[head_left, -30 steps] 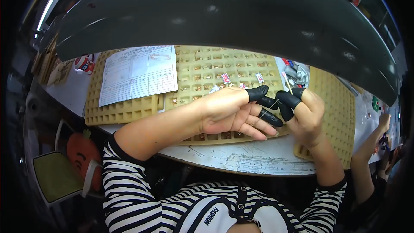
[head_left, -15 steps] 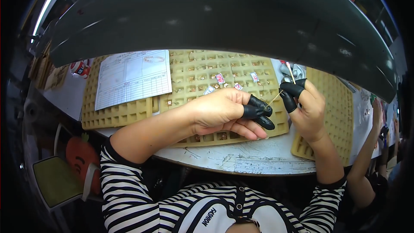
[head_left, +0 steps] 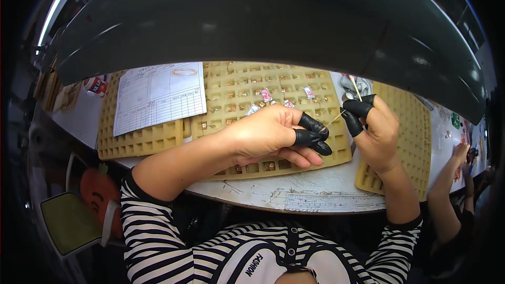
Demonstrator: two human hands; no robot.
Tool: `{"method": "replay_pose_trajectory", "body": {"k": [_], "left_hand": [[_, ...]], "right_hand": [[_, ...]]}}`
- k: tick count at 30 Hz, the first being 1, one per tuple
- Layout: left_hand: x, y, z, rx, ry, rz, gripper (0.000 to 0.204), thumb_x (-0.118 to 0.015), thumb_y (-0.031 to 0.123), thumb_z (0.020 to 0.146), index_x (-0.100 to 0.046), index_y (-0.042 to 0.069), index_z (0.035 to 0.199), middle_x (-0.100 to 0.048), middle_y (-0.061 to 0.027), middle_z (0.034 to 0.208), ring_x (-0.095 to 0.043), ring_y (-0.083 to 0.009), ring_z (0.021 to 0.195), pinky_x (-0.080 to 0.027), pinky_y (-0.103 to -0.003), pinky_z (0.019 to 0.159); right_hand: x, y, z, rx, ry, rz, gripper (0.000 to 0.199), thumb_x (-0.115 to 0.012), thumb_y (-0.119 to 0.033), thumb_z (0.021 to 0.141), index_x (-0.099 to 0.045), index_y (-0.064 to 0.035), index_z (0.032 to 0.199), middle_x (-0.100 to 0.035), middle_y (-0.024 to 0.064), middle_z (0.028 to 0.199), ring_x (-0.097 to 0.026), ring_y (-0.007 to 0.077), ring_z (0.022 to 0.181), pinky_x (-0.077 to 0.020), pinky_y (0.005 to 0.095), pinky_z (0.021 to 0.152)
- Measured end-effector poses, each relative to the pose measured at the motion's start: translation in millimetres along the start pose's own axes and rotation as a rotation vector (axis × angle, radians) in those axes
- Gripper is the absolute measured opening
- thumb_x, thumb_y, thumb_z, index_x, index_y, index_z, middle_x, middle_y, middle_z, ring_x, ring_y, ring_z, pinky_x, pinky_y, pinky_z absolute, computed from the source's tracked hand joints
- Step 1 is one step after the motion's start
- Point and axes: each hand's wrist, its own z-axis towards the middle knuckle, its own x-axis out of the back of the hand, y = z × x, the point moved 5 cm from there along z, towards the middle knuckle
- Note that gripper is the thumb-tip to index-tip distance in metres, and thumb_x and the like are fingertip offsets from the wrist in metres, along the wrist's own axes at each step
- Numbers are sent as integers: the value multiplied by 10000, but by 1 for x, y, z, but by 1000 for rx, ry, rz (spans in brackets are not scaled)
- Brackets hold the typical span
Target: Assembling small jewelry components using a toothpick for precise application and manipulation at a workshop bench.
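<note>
Black finger cots cover several fingertips on both hands. My left hand (head_left: 279, 132) pinches one end of a thin gold-coloured strand (head_left: 334, 119), fine as a wire or chain; which one I cannot tell. The strand's other end runs to my right hand (head_left: 380, 132), closed in a pinch. A slim pale stick with a pinkish tip (head_left: 355, 88) rises from my right fingers. Under my hands lies a yellowish compartment tray (head_left: 344, 147) with small copper-coloured pieces in many of its pockets. Small red-and-white tags (head_left: 266, 94) lie on it.
A printed sheet (head_left: 158, 97) covers the tray's left part. Another yellowish tray (head_left: 407, 142) lies to the right. A ruler (head_left: 331, 203) rests near the table's front edge. The big dark lamp hood (head_left: 252, 21) hangs across the far side. Another person's arm (head_left: 447, 194) shows at right.
Both hands keep their pinches, with the strand between them. The left hand has shifted very slightly left. At the right, the other person's arm has moved.
</note>
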Motion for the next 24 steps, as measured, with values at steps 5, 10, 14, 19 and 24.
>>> {"method": "replay_pose_trajectory", "body": {"k": [5,10,14,19,24], "left_hand": [[1,0,1,8,20,43,161,-495,31,885,-543,-64,1005,-625,-158,919,-658,-190,797,-566,-229,668],[2,-1,1,4,28,53,159,-494,41,888,-550,-63,995,-628,-156,912,-659,-190,786,-566,-232,663],[4,-1,1,-8,45,60,154,-500,48,886,-557,-56,985,-636,-154,889,-661,-189,774,-567,-243,657],[7,2,1,-68,84,137,206,-533,116,894,-570,-15,1048,-637,-144,979,-654,-204,847,-554,-250,707],[15,-2,5,-130,120,171,214,-522,103,892,-571,-7,1069,-641,-141,984,-639,-202,904,-525,-279,781]], "right_hand": [[-1,1,0,14,15,-6,179,-690,2,626,-654,-38,797,-477,69,619,-489,211,506,-376,311,450],[-1,2,-1,-1,10,3,169,-691,2,632,-651,-24,795,-471,64,615,-481,196,496,-367,304,436],[-2,4,-2,-17,-23,-9,194,-683,5,643,-655,-17,834,-469,68,623,-480,194,498,-368,300,439],[-5,3,-3,50,-89,19,284,-621,40,668,-644,-19,945,-484,86,642,-494,235,520,-388,328,463],[-6,-4,-6,105,-200,135,394,-576,85,664,-581,-31,1040,-557,98,689,-542,264,566,-435,336,515]]}}
